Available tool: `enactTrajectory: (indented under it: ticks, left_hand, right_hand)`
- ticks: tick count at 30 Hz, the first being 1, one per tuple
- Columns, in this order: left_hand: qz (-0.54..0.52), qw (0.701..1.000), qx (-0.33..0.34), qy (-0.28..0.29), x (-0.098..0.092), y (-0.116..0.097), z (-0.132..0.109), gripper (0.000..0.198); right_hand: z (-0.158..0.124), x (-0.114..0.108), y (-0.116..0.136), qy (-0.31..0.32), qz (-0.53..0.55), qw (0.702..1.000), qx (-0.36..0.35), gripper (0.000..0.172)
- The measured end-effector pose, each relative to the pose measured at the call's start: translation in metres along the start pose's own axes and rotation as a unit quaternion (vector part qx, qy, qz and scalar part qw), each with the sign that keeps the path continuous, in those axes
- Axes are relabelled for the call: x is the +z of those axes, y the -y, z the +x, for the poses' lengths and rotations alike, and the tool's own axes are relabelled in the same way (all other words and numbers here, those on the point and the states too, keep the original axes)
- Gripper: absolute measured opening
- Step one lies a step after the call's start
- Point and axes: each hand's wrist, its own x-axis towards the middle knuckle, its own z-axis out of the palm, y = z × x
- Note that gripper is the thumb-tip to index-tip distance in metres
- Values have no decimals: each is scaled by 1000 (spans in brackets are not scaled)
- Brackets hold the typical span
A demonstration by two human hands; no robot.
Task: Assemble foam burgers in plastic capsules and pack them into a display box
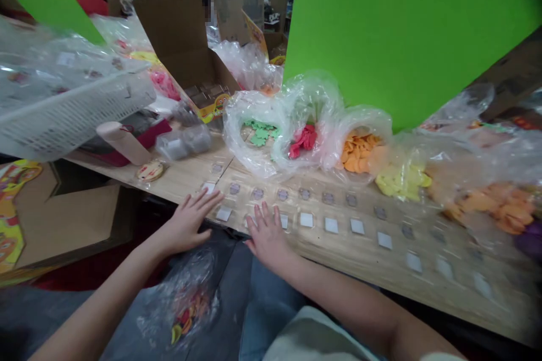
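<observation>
Small flat white squares (pixel 306 219) line the near side of the counter (pixel 359 259), centre to lower right; the leftmost lie just beside the loosely spread left hand (pixel 190 223) and right hand (pixel 267 238). Grey-marked pieces (pixel 328 198) sit beyond.

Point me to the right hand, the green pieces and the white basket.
Right hand (pixel 269 238): head view, on its back.
Green pieces (pixel 261 135): head view, mid-pile.
White basket (pixel 76 115): head view, on its slotted side wall.
</observation>
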Motion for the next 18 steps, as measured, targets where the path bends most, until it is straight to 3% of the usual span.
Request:
enactTrajectory:
  ticks: [2, 4, 7, 10, 15, 18]
  left_hand:
    - [9, 1000, 29, 1, 2, -11, 3, 74]
    - [30, 999, 10, -18, 5, -12, 10, 67]
    - [36, 998, -32, -46, 8, 1, 22, 77]
    - [6, 998, -63, -22, 8, 22, 31, 95]
    - [-27, 989, -140, 46, 7, 40, 40, 78]
    - [-13, 990, -142, 19, 4, 37, 41, 77]
  right_hand:
    - [6, 5, -2, 4, -8, 1000, 4, 52]
    - [13, 6, -2, -2, -3, 1000, 5, 54]
    - [7, -1, -4, -20, 17, 1000, -7, 65]
    - [-20, -6, -12, -30, 28, 999, -29, 63]
    - [-41, -3, -18, -30, 19, 999, -41, 56]
    - [-26, 1, -18, -34, 6, 999, -33, 51]
